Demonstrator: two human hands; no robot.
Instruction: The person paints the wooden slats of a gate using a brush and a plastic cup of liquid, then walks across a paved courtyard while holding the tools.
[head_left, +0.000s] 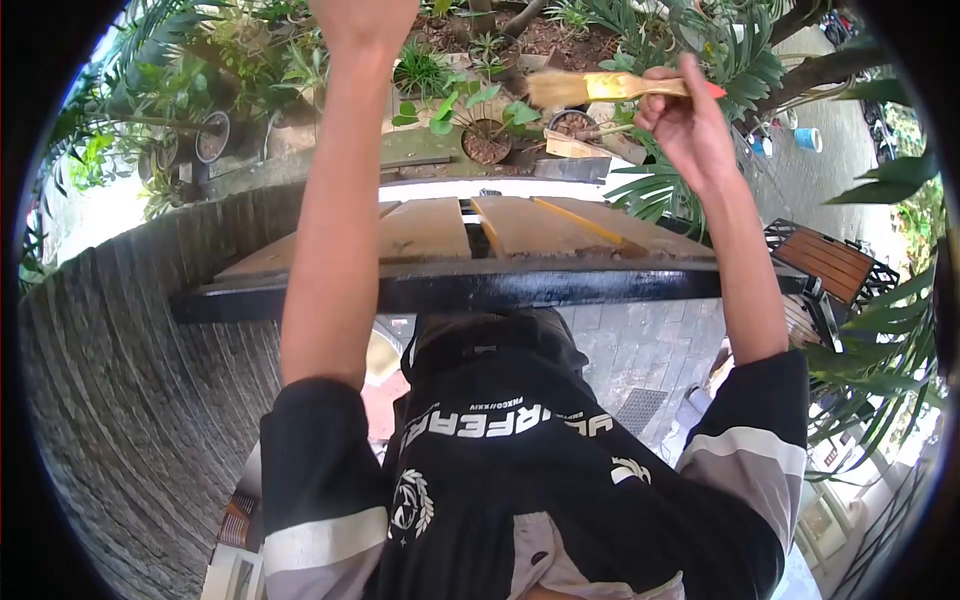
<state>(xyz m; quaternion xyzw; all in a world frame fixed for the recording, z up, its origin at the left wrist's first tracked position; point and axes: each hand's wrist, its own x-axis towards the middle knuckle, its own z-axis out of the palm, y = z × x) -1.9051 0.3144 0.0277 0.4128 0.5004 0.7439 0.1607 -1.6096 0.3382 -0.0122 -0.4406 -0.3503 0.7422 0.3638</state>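
Note:
My right hand [690,125] is raised on the right, its fingers closed around the wooden handle of a paintbrush [605,87]. The brush lies nearly level in the air with its bristles toward the left, and a bit of red shows at the handle's end. My left hand [365,18] reaches up to the top edge of the view, where its fingers are cut off. Below both hands stands a table [420,232] with wooden slats and a black front frame. The slats have gaps between them.
A curved stone wall [150,370] rises at the left. Beyond the table are potted plants [487,142] and leafy growth. At the right are a slatted wooden seat [825,262] with black metal sides and a blue bucket [808,139]. Palm leaves hang near my right arm.

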